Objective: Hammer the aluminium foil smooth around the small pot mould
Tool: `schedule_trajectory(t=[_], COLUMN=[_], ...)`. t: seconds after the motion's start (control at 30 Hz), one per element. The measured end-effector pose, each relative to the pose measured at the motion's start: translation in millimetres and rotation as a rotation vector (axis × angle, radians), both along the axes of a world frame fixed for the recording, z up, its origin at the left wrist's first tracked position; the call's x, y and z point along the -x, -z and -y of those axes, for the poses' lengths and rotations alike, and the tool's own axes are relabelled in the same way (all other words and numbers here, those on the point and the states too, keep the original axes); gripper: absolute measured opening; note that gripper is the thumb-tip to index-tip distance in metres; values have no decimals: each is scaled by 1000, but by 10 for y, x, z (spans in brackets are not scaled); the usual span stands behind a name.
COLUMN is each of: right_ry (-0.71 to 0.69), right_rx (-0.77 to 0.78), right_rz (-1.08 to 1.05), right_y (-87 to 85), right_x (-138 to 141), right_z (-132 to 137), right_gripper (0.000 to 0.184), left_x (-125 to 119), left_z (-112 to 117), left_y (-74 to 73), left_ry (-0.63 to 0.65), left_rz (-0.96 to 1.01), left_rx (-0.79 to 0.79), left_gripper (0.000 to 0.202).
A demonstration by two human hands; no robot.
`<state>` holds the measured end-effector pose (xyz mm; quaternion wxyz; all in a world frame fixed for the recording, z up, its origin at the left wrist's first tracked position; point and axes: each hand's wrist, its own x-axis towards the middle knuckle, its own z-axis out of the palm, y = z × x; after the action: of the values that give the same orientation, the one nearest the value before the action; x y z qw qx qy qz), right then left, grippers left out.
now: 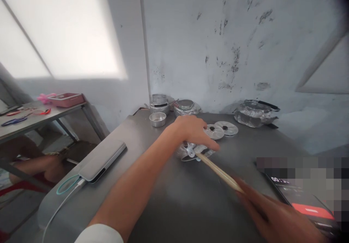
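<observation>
My right hand (272,210), smeared by motion, is closed around a long pale wooden handle (220,172). At the handle's far end is a shiny metal vessel (188,156) with a bracket, low over the grey table; its exact kind is partly hidden. My left hand (192,130) stretches palm down above that vessel, thumb and fingers apart, with nothing visible in it. Just past its fingers lie two round metal lids with black knobs, a nearer lid (215,132) and a farther lid (230,128).
Along the wall stand stacked metal pots (159,106), a perforated metal cup (157,120), a wrapped pot (187,108) and a foil-wrapped pan (255,116). A power bank (103,161) with a cable lies left, a phone (300,199) right. A pink basket (67,100) sits on another table; a person's leg shows below.
</observation>
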<state>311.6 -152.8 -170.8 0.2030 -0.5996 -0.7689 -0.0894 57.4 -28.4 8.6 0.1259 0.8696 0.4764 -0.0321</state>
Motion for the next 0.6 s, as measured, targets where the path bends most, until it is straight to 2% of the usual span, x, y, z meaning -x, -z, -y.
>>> schedule_trajectory(t=[0.1,0.3,0.47,0.6], right_ry=[-17,-3,-15,-1], right_rx=[116,53,130,59], right_rz=[39,-12,29,80], right_y=[8,-96,-35,-42], right_x=[-15,16,-10,-13], right_z=[-10,15,-3,18], right_gripper=[44,48,45,45], left_x=[-8,-7,3,0], left_z=[2,26,21,1], left_y=[2,-11,-7,8], left_ry=[-9,-31,-18,-14], left_rz=[-12,4,16,16], left_rx=[1,15,16,19], left_gripper=[98,94,92,92])
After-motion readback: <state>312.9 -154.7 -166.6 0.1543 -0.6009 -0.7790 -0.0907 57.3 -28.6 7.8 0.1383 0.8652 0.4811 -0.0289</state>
